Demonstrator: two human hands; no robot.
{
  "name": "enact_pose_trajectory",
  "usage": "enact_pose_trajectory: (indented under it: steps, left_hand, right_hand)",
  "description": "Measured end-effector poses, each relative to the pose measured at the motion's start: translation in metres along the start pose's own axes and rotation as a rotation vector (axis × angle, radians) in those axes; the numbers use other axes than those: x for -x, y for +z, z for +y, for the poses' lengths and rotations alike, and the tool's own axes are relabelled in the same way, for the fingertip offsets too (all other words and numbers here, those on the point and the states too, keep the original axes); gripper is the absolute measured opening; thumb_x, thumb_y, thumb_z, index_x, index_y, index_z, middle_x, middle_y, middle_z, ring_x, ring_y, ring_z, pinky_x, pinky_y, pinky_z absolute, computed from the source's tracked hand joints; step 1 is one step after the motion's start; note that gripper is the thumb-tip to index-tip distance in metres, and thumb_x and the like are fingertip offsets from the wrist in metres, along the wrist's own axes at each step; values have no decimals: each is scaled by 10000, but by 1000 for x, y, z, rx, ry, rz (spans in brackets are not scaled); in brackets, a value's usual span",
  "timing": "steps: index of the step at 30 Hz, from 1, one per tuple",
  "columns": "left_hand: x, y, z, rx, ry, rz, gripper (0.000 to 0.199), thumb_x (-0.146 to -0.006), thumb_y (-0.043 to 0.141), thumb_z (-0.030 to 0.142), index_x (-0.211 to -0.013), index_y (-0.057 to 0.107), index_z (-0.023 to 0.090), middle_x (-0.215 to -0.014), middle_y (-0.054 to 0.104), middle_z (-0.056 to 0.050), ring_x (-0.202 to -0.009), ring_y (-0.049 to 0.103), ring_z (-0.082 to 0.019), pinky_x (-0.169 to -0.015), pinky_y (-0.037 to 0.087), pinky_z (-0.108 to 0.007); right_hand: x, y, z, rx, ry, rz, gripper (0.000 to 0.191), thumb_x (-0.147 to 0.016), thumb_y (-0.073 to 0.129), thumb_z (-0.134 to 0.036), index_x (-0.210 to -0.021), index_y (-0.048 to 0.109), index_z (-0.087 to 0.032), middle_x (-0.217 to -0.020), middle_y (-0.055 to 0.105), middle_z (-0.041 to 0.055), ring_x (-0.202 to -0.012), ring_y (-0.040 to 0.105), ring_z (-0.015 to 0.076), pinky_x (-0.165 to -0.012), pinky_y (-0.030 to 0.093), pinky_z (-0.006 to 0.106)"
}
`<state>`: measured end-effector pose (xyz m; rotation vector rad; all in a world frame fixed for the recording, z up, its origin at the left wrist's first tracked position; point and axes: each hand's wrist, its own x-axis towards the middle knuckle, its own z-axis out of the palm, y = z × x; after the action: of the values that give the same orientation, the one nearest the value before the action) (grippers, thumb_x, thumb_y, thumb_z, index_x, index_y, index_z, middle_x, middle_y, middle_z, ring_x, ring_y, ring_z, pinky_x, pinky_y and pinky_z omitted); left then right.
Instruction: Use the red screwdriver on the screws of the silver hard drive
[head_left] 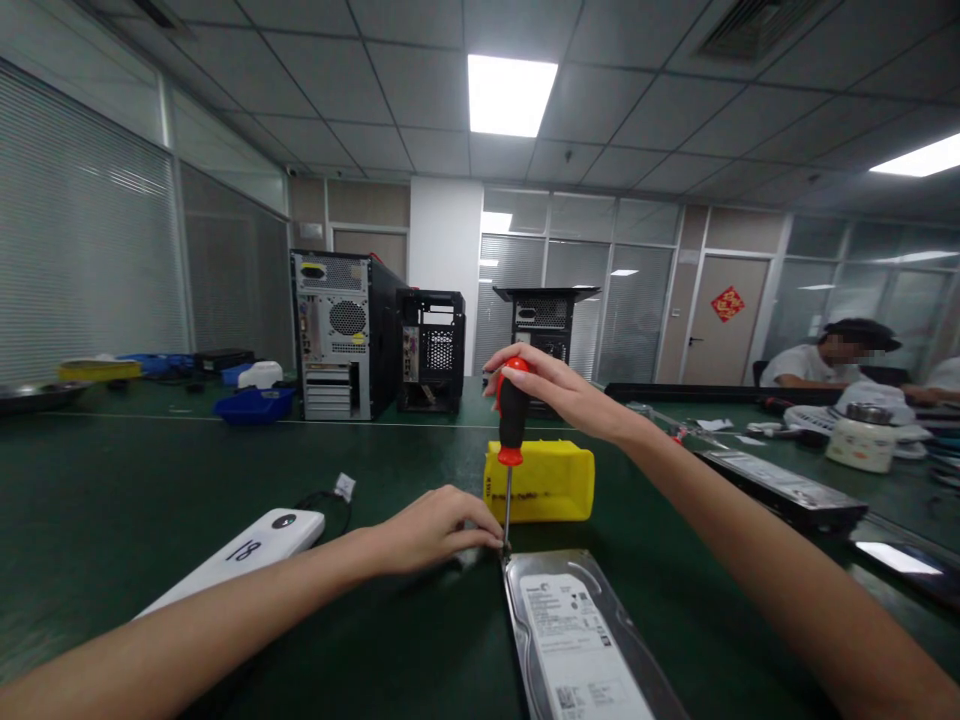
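My right hand [551,385] is closed around the top of a red and black screwdriver [513,415], held upright. Its shaft runs down to the far left corner of a silver hard drive [581,640], which lies label up on the green table. Beside the tip, my left hand [439,528] has its thumb and forefinger together in a pinch. Whatever sits between those fingertips is too small to make out. Just behind the drive lies a yellow plastic bin [555,482], turned with its open side toward the right.
A white device marked 18 [244,550] lies at left. Computer cases [334,335] stand at the back, near a blue tray [255,404]. More hard drives [784,482], a phone [900,560] and a jar [862,437] are at right. A person [817,355] sits beyond.
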<state>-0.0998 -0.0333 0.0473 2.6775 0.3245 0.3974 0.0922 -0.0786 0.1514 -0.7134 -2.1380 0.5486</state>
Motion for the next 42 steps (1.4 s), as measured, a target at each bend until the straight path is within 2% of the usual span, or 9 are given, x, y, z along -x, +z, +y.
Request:
enact_pose_trajectory:
  steps: [3, 10, 18, 25, 28, 32, 38, 42]
  left_hand:
    - [0, -1, 3, 106, -15, 22, 222, -901, 509, 242, -1050, 660, 177, -1022, 685, -52, -941, 627, -172, -842, 440, -245]
    - [-3, 6, 4, 373, -89, 39, 262, -823, 612, 189, -1076, 636, 127, -970, 703, -74, -891, 658, -175, -823, 490, -268]
    - [-5, 12, 6, 352, -128, 93, 157, -788, 637, 221, -886, 700, 115, -921, 714, -67, -854, 663, -179, -792, 495, -255]
    - [-6, 13, 3, 378, -169, 84, 211, -785, 636, 258, -928, 704, 119, -926, 715, -66, -829, 666, -186, -758, 506, -253]
    - [-5, 12, 6, 387, -152, 95, 204, -801, 618, 246, -943, 703, 126, -953, 710, -65, -869, 659, -187, -801, 495, -261]
    - [-5, 13, 11, 473, -155, 135, 248, -827, 585, 232, -1031, 666, 115, -998, 699, -81, -942, 643, -194, -873, 471, -292]
    - [-6, 18, 10, 493, -175, 161, 234, -854, 534, 238, -991, 659, 96, -913, 701, -86, -802, 654, -182, -756, 511, -288]
    - [-3, 18, 12, 485, -159, 162, 226, -857, 520, 235, -960, 667, 98, -920, 690, -84, -786, 644, -172, -736, 513, -274]
  right_hand:
    - [-1, -2, 4, -22, 16, 15, 236, -899, 453, -319, -1071, 504, -165, -929, 581, 58, -883, 574, 155, -788, 475, 322]
    - [-4, -3, 10, -18, 9, 55, 246, -832, 564, -353, -991, 534, -168, -883, 593, 41, -838, 590, 147, -767, 494, 322]
    - [-4, -1, 8, 3, 18, 68, 243, -832, 565, -349, -982, 529, -160, -861, 579, 37, -808, 583, 143, -755, 490, 323]
    - [1, -6, -2, 91, -3, 17, 273, -893, 460, -346, -1065, 539, -150, -946, 596, 68, -910, 574, 175, -817, 462, 351]
    - [3, -12, -4, 154, -24, -13, 275, -917, 416, -311, -1090, 558, -152, -983, 600, 68, -930, 569, 169, -832, 455, 339]
    - [3, -18, -5, 106, -19, -64, 283, -909, 440, -300, -1125, 544, -150, -998, 596, 66, -908, 582, 148, -807, 478, 302]
    - [2, -18, -5, 89, -21, -74, 287, -885, 488, -328, -1103, 547, -151, -987, 595, 66, -895, 586, 149, -795, 489, 300]
    - [3, -17, -5, 144, -31, -60, 297, -888, 482, -339, -1114, 553, -159, -995, 595, 65, -906, 580, 155, -804, 480, 310]
